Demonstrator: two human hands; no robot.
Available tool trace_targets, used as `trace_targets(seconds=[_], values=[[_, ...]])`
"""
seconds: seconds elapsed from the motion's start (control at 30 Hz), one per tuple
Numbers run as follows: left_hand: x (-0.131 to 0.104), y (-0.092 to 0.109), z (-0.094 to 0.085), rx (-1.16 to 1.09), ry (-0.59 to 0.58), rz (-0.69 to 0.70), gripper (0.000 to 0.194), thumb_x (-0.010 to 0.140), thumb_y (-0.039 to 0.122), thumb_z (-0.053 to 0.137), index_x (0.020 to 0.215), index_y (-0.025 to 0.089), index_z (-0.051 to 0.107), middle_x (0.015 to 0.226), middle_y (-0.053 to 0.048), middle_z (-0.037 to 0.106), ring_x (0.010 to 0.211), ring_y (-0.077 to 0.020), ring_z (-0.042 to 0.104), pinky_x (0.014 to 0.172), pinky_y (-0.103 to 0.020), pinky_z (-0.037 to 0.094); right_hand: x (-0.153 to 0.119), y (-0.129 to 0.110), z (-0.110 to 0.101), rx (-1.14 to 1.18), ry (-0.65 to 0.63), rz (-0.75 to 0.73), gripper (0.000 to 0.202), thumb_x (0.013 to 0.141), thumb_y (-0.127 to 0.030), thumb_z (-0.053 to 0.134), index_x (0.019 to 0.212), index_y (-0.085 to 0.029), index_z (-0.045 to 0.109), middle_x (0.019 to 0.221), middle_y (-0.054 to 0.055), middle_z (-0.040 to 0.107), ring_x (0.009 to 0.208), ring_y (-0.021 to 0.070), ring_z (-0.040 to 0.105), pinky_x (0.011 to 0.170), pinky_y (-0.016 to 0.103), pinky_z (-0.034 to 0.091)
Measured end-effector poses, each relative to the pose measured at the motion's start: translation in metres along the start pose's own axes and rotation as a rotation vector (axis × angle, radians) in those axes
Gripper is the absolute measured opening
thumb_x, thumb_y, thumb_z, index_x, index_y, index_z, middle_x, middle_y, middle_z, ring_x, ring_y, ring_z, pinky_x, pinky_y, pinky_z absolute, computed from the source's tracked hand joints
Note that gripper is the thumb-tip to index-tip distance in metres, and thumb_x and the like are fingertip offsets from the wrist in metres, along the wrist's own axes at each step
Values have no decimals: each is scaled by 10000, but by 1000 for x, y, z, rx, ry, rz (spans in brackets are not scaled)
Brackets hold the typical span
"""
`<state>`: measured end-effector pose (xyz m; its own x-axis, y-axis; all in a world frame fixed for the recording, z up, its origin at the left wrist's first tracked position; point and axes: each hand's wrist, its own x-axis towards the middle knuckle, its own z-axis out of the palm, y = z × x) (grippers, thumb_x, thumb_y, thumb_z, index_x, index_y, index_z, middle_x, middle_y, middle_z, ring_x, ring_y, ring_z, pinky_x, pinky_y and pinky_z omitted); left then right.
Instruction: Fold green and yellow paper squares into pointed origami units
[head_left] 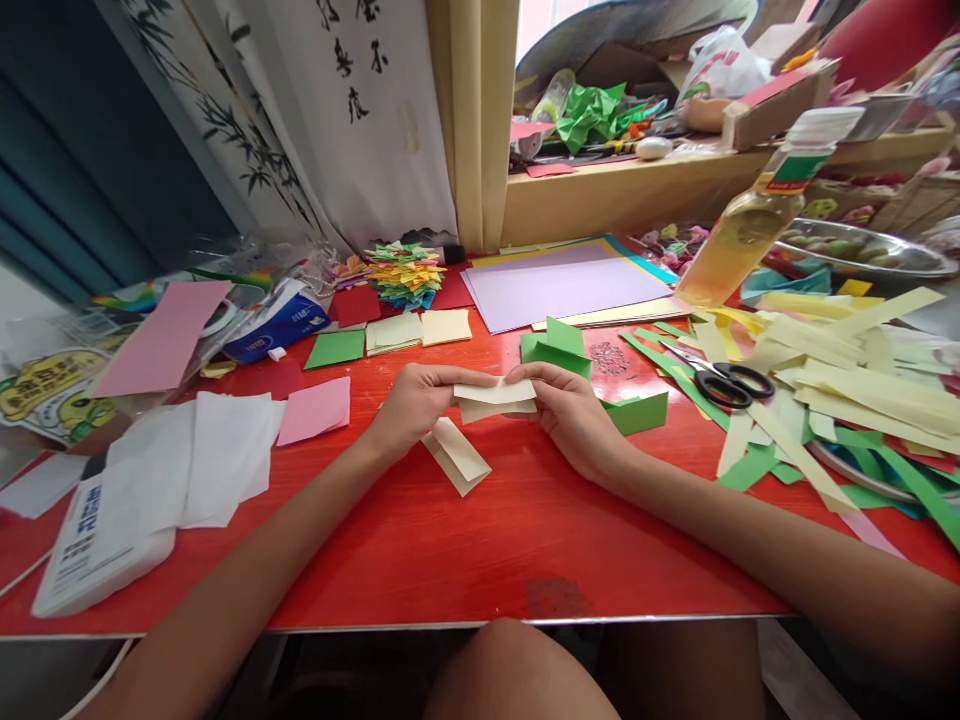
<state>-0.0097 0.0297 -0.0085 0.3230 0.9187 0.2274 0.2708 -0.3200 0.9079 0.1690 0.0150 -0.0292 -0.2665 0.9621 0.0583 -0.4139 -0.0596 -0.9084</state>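
Observation:
Between my two hands is a small cream paper (495,400) with a lengthwise fold, raised just over the red table. My left hand (415,405) pinches its left end, thumb and fingers pressed together. At the other end my right hand (574,420) grips the same paper, its fingertips near the middle of the top edge. Another folded cream paper (457,458) lies on the table below my left hand. Folded green papers (556,346) rest behind and beside my right hand.
Black-handled scissors (727,384) lie by a heap of paper strips (862,370) on the right, near a tilted-looking bottle (750,225). Purple sheets (547,285) are stacked behind. Left are a pink square (315,410), white tissues (225,455) and a green square (335,349).

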Motion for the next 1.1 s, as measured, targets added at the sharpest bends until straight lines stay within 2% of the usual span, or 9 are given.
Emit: trace_targets(seconds=[0.13,0.23,0.33,0.43,0.53,0.63,0.87,1.1], values=[[0,3,-3,152,-38,110,380,697,18,423,865,218,699,888,-5,692,806,-135,632,701,-239,511,0,0,-1,11,-7,-4,140,753,-106,456,714,-186,564,683,-28,523,619,71,491,602,212,419],[-1,5,-5,329,-54,246,399,704,1,425,879,235,696,903,-5,666,787,-108,610,681,-212,486,1,0,-1,31,-25,-4,149,770,-112,445,719,-192,560,734,-17,542,670,86,521,647,236,453],[-1,5,-6,457,-46,337,402,729,3,411,889,243,691,866,-11,642,747,-94,585,623,-197,458,1,-1,0,49,5,36,150,811,-191,440,843,-216,585,812,6,577,743,120,556,680,280,489],[-1,2,-6,550,-38,408,407,748,-4,395,910,235,681,845,-17,621,740,-85,569,611,-189,444,2,-2,1,49,49,101,224,811,-304,500,1008,-222,570,800,19,590,731,132,570,690,304,511],[-1,-1,-6,641,-37,509,364,779,24,407,942,221,667,833,-28,593,737,-86,557,614,-194,449,1,-2,1,33,13,115,296,776,-288,572,1058,-198,568,868,34,599,764,135,577,738,318,512],[-1,-2,-6,693,-62,585,329,795,42,419,957,202,656,829,-38,560,742,-90,546,618,-200,455,1,0,1,41,-32,121,315,792,-253,553,1101,-191,559,950,58,609,840,161,587,778,345,499],[0,-1,-9,719,-157,604,363,767,-9,439,970,207,647,846,-35,500,767,-91,505,642,-197,446,2,-3,1,62,-11,142,317,819,-203,505,1129,-158,553,919,68,633,841,161,595,790,340,485],[-1,-1,-8,712,-228,575,339,805,50,430,996,239,637,853,-38,457,779,-104,486,642,-216,452,1,-3,1,81,16,142,319,811,-213,514,1121,-153,560,847,58,641,759,143,590,760,313,480]])
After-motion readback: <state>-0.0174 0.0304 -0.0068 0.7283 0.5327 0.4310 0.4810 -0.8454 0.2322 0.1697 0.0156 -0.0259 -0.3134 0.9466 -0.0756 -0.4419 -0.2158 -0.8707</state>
